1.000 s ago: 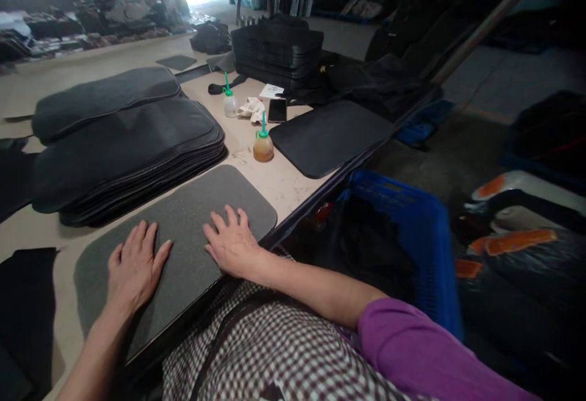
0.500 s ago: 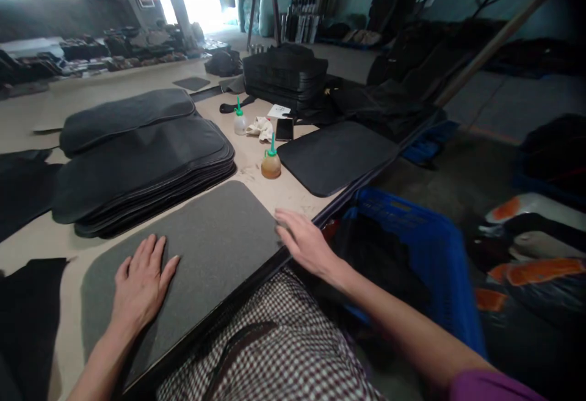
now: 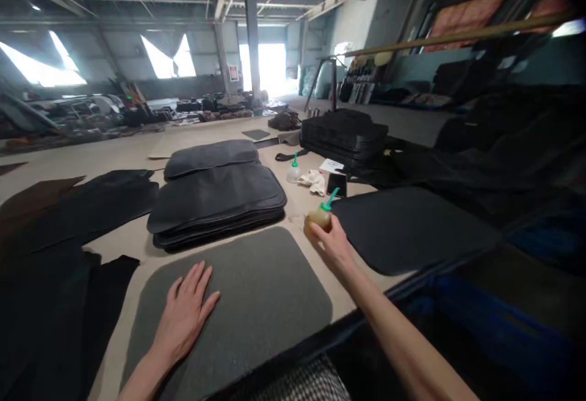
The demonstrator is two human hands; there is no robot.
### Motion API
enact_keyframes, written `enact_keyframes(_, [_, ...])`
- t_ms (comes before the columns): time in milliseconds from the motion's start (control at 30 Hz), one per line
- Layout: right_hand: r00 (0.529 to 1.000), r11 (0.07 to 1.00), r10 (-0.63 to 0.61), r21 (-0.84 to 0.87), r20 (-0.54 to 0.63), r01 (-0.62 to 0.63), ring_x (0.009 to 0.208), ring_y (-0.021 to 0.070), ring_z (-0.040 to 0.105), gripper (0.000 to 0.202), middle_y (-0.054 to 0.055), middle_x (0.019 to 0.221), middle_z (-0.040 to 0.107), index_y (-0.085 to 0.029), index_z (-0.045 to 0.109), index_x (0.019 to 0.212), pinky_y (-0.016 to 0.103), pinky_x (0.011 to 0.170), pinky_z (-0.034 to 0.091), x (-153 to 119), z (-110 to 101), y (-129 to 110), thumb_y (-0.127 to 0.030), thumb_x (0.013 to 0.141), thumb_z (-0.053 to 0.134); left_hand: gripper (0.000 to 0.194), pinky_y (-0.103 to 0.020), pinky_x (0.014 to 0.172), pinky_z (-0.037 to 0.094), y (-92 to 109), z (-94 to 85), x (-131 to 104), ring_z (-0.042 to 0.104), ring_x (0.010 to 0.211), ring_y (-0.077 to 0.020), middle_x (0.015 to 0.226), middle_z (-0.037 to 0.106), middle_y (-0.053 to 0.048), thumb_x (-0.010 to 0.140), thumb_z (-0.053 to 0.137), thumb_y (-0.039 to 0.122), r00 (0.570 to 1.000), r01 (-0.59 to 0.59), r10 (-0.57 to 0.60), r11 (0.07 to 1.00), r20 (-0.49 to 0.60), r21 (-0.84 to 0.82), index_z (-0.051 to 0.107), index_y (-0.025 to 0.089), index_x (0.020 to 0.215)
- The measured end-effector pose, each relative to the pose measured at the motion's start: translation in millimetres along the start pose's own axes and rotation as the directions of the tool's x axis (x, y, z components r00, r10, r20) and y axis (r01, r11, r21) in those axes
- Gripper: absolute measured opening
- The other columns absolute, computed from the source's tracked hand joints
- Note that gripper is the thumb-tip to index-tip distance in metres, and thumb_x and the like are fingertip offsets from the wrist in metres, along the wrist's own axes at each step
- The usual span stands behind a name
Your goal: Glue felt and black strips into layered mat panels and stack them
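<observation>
The left hand point(image 3: 185, 312) lay open, palm down with its fingers a little apart, on a large grey flat panel with rounded corners point(image 3: 260, 291), which rested along the near edge of the wide beige-covered table point(image 3: 210, 135). The right hand point(image 3: 337, 243) was closed around a rounded, translucent squeeze bottle of yellowish-brown liquid with a green spout point(image 3: 315, 221), just beyond the grey panel's far right corner; the bottle leaned so that its spout pointed up and to the right, and whether its base touched the table could not be told. Right of that hand, a smooth black flat panel with rounded corners point(image 3: 416, 230) lay along the near edge of the table. Beyond the bottle, farther from the near edge, were a black phone point(image 3: 337, 185), a crumpled off-white cloth point(image 3: 312, 182), a second squeeze bottle, clear with a green spout point(image 3: 293, 172), standing upright, and a white slip of paper point(image 3: 331, 166). A low stack of black rounded panels point(image 3: 220, 205) sat behind the grey panel, and a taller pile of black pieces point(image 3: 343, 138) stood nearer the far side. Dark, irregular flat sheets point(image 3: 105, 202) covered part of the table's left side. Below the near edge, toward the right, a blue plastic crate point(image 3: 494, 328) showed dimly.
</observation>
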State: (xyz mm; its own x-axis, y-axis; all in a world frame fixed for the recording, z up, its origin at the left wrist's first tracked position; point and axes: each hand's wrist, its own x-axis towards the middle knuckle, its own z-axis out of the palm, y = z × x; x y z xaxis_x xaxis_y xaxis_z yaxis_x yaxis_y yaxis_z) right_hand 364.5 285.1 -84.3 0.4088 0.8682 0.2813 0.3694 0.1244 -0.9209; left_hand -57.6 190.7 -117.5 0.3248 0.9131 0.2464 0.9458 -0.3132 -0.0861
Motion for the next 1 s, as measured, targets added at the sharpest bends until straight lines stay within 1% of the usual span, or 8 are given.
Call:
enact_keyframes(133, [0.970,0.928,0.023,0.355,0.241,-0.111,0.118,0.0301,0.067,0.061,0.011,0.132,0.066,-0.024,0.048,0.140,0.045,0.095,0.058,-20,-9,-29,-0.061,0.092,0.058,0.061,-0.051,0.122,0.031,2,-3.3,1,0.035,0.155,-0.0273,0.168,0.036,-0.010,0.106,0.035,0.055,1.000,0.019,-0.019,1.000,-0.004,-0.018,0.043,0.024,0.158])
enact_keyframes(233, [0.835,0.866,-0.019,0.426,0.550,-0.261,0.119,0.0303,0.067,0.066,0.011,0.135,0.064,-0.028,0.043,0.146,0.045,0.094,0.058,-42,-11,-62,-0.053,0.091,0.069,0.060,-0.055,0.121,0.033,8,-15.1,4,0.034,0.155,-0.0301,0.167,0.036,-0.014,0.106,0.037,0.055,0.999,0.049,-0.049,0.999,0.012,-0.013,0.048,0.023,0.155])
enact_keyframes(300, [0.762,0.935,-0.060,0.303,0.644,-0.183,0.116,0.0305,0.067,0.073,0.011,0.132,0.065,-0.028,0.048,0.146,0.043,0.093,0.059,-53,-5,-79,-0.050,0.083,0.079,0.058,-0.057,0.120,0.033,14,-26.8,3,0.035,0.154,-0.0316,0.166,0.037,-0.016,0.105,0.040,0.054,0.998,0.058,-0.058,0.998,0.010,-0.005,0.053,0.022,0.152])
enact_keyframes(433, [0.758,0.980,-0.144,0.197,0.636,0.021,0.114,0.0311,0.065,0.065,0.009,0.127,0.066,-0.025,0.063,0.132,0.042,0.093,0.057,-70,31,-98,-0.048,0.076,0.086,0.059,-0.056,0.122,0.029,30,-49.1,-9,0.035,0.154,-0.0315,0.165,0.040,-0.017,0.105,0.039,0.056,0.998,0.068,-0.069,0.997,-0.015,-0.036,0.053,0.020,0.150])
enact_keyframes(567, [0.742,0.936,-0.133,0.330,0.657,-0.124,0.100,0.0269,0.068,0.060,0.007,0.119,0.069,-0.026,0.061,0.131,0.032,0.070,0.057,-94,80,-112,-0.050,0.080,0.082,0.063,-0.052,0.121,0.029,49,-60.7,-33,0.038,0.151,-0.0290,0.161,0.046,-0.016,0.105,0.033,0.060,0.994,0.109,-0.108,0.984,0.018,-0.140,0.050,0.020,0.151])
enact_keyframes(733, [0.554,0.957,-0.253,0.290,0.793,0.021,0.095,0.0248,0.067,0.053,0.005,0.112,0.069,-0.025,0.061,0.126,0.035,0.077,0.057,-131,131,-135,-0.058,0.087,0.074,0.068,-0.053,0.120,0.031,60,-50.7,-57,0.050,0.140,-0.0307,0.147,0.060,-0.016,0.104,0.031,0.064,0.985,0.174,-0.168,0.962,0.044,-0.210,0.049,0.019,0.151])
enact_keyframes(867, [0.396,0.944,-0.310,0.231,0.864,0.234,0.089,0.0246,0.067,0.057,0.004,0.105,0.069,-0.026,0.057,0.128,0.039,0.081,0.057,-153,157,-150,-0.060,0.086,0.075,0.073,-0.048,0.114,0.042,60,-35.6,-63,0.052,0.139,-0.0318,0.156,0.052,-0.016,0.103,0.032,0.065,0.981,0.193,-0.178,0.951,0.081,-0.241,0.039,0.017,0.157])
enact_keyframes(1000, [0.297,0.931,-0.330,0.258,0.896,0.257,0.096,0.0267,0.067,0.064,0.006,0.111,0.068,-0.027,0.052,0.134,0.041,0.083,0.058,-165,168,-155,-0.057,0.083,0.079,0.072,-0.044,0.116,0.043,60,-32.2,-63,0.047,0.144,-0.0295,0.162,0.045,-0.014,0.104,0.038,0.060,0.969,0.245,-0.220,0.919,0.113,-0.309,0.031,0.017,0.162])
